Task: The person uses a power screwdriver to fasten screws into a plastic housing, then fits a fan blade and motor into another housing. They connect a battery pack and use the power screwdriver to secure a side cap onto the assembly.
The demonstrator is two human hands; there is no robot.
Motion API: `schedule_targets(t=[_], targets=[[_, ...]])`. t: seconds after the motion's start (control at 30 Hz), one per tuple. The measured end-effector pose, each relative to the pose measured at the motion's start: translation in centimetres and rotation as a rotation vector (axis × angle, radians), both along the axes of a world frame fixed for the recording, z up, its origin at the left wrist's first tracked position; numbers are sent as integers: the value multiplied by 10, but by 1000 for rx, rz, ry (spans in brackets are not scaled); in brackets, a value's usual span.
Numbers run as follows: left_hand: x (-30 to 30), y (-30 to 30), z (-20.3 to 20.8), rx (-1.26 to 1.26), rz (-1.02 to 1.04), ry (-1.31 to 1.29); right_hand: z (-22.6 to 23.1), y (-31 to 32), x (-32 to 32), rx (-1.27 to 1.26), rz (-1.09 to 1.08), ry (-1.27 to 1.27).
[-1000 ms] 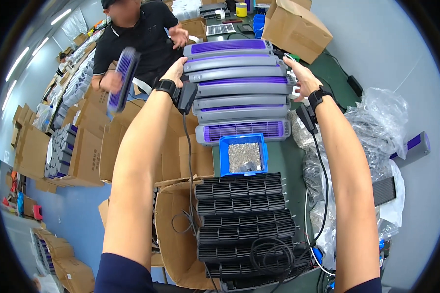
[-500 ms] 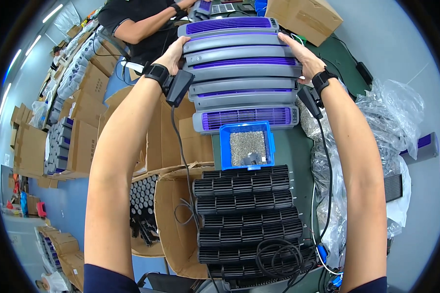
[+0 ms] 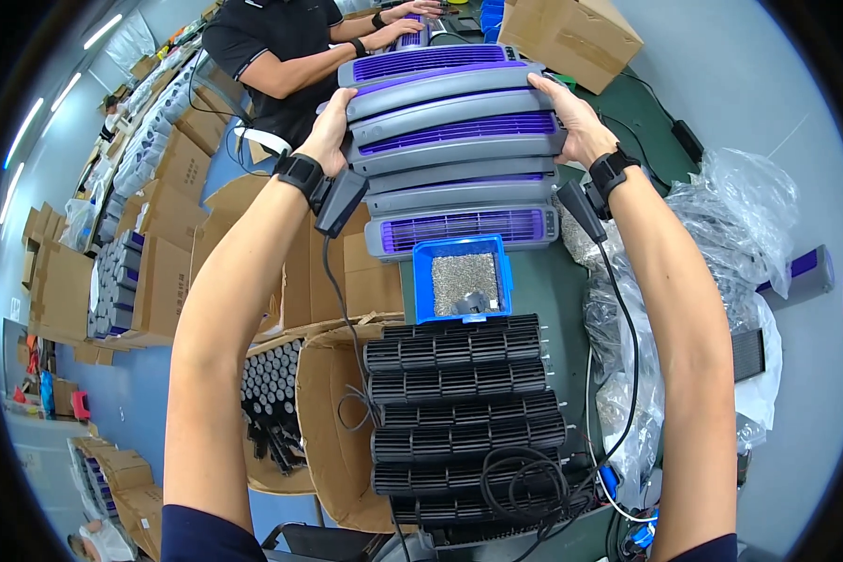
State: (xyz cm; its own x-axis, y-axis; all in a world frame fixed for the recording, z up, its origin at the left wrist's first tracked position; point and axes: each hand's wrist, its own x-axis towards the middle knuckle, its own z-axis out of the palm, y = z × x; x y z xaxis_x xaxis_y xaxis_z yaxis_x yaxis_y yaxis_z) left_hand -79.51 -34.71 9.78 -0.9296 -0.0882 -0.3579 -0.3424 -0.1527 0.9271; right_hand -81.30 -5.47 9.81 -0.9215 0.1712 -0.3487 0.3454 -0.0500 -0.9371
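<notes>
Several long grey housings with purple grilles, like slim fan bodies, lie side by side in a row on the green table. My left hand [image 3: 327, 134] is at the left ends of the far housings, thumb on top and the other fingers mostly hidden. At the right ends, my right hand [image 3: 581, 125] presses with its thumb up and fingers down the side. Between them is a grey housing [image 3: 445, 86], its right end tilted slightly higher. The nearest housing [image 3: 464, 230] shows its purple grille upward. Just in front stands a blue bin [image 3: 423, 292] of small metal parts.
Black cylindrical fan rollers [image 3: 454, 384] lie in rows nearer me, a coiled black cable [image 3: 525, 482] over them. Cardboard boxes [image 3: 347, 468] stand at the left, clear plastic bags [image 3: 735, 220] at the right. Across the table, a co-worker's hands [image 3: 393, 33] are on another housing.
My hands have come slightly nearer, and the far housings between them have shifted and tilted. The co-worker's second hand has come into view at the other housing.
</notes>
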Motion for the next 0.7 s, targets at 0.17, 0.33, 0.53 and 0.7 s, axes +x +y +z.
schedule_targets(t=[0.17,0.33,0.53,0.7], targets=[[28,11,23,-55,37,-20,21,6,26,-77,6,52],[46,-6,50,72,-111,-23,68,7,74,-115,33,53],[160,14,138,86,-119,44,144,13,181,-224,120,163],[276,16,163,187,-178,106,222,2,322,-27,-139,46]])
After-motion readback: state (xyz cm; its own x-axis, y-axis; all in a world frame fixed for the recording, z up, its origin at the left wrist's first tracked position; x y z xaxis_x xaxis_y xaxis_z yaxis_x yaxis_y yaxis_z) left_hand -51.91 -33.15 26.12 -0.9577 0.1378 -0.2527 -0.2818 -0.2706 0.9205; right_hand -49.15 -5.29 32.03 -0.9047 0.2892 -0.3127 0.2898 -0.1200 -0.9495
